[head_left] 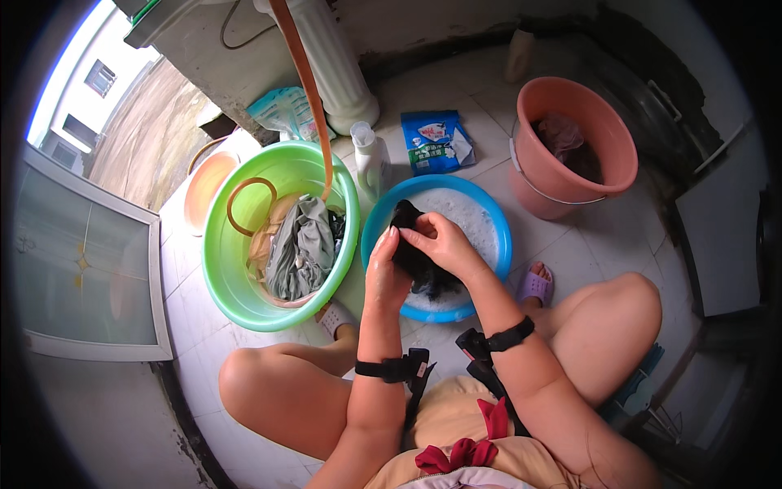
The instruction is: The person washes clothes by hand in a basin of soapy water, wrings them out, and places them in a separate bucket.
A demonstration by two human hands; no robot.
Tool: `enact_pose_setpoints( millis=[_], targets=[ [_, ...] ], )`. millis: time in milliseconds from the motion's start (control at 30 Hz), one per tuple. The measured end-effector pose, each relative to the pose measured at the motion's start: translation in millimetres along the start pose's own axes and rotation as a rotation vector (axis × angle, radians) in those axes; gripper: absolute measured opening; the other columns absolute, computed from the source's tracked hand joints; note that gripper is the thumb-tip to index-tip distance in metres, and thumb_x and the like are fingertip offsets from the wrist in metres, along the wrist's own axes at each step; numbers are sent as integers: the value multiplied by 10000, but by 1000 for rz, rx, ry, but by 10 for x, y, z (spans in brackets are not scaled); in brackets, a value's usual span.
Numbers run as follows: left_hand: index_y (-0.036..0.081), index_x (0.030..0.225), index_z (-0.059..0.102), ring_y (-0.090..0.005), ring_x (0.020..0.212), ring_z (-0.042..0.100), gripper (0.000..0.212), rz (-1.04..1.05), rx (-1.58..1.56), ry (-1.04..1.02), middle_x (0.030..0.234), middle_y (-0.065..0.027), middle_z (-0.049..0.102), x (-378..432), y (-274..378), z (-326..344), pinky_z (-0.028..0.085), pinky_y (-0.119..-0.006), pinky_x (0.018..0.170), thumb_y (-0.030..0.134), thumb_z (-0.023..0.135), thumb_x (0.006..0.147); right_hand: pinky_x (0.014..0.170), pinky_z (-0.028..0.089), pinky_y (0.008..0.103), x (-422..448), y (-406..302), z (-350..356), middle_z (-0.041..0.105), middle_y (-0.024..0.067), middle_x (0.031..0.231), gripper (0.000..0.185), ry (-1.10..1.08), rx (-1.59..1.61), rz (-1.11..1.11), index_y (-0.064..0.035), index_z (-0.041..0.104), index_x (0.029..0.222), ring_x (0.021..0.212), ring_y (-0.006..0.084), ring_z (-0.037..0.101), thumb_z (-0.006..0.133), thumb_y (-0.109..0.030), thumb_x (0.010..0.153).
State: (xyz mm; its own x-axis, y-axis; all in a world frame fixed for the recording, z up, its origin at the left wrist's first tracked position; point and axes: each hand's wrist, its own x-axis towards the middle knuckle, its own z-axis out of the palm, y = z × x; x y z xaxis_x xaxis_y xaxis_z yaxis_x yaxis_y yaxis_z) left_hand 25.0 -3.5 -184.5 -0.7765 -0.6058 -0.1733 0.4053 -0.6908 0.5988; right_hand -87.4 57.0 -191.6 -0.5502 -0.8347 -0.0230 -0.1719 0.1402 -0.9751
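A wet black cloth point(421, 263) is pinched between my two hands above a blue plastic basin point(504, 244) of sudsy water point(467, 214). My left hand point(388, 269) grips the cloth from its left side, thumb upward. Fingers of my right hand point(443, 241) hold its upper right part, close to the left thumb. The cloth's lower end hangs down to the suds; whether it dips under them I cannot tell. Left of the basin, a green plastic tub point(214, 269) holds a grey garment point(299, 250), other clothes and the end of an orange hose point(308, 79).
Behind the basin stand a white bottle point(371, 162) and a blue detergent packet point(435, 143). A pink bucket point(550, 198) with dark contents is at the upper right. An orange basin point(208, 189) lies beyond the green tub. My knees flank the blue basin's near side.
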Motion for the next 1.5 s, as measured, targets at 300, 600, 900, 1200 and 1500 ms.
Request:
enact_pose_setpoints(
  millis=[300, 600, 900, 1200, 1500],
  targets=[
    [118, 1119, 493, -148, 968, 563, 215, 305, 224, 249, 1049, -32, 579, -19, 243, -149, 493, -393, 774, 163, 491, 909, 652, 462, 298, 92, 138, -737, 628, 143, 762, 194, 250, -243, -3, 1, 576, 877, 679, 227, 607, 551, -106, 716],
    [-13, 910, 568, -95, 607, 475, 153, 580, 1136, 421, 735, -33, 546, -28, 545, -17, 399, -237, 562, 46, 572, 769, 648, 409, 236, 12, -223, -993, 508, 35, 750, 172, 191, 104, -97, -3, 520, 952, 684, 95, 470, 538, -94, 807],
    [8, 811, 476, -167, 758, 488, 143, 539, 543, 273, 796, -47, 513, 14, 574, -222, 384, -267, 791, 66, 419, 693, 683, 392, 254, -52, -98, -808, 529, -11, 760, 233, -188, -33, 60, -33, 503, 703, 723, 95, 474, 678, -163, 785],
    [66, 969, 517, -115, 738, 492, 260, 87, 17, 431, 835, -21, 511, 233, -256, 48, 428, -253, 666, 305, 535, 869, 579, 407, 232, 5, -31, -204, 523, -9, 672, 274, 355, 472, 121, -81, 505, 685, 624, 83, 496, 511, -239, 909],
    [99, 864, 539, -152, 622, 477, 157, 59, -75, 150, 755, -29, 509, 350, -603, -621, 421, -299, 570, 241, 482, 895, 452, 406, 349, -218, -93, 413, 468, 98, 574, 267, 330, -251, -664, -71, 438, 580, 508, 279, 514, 626, -127, 761]
  ],
)
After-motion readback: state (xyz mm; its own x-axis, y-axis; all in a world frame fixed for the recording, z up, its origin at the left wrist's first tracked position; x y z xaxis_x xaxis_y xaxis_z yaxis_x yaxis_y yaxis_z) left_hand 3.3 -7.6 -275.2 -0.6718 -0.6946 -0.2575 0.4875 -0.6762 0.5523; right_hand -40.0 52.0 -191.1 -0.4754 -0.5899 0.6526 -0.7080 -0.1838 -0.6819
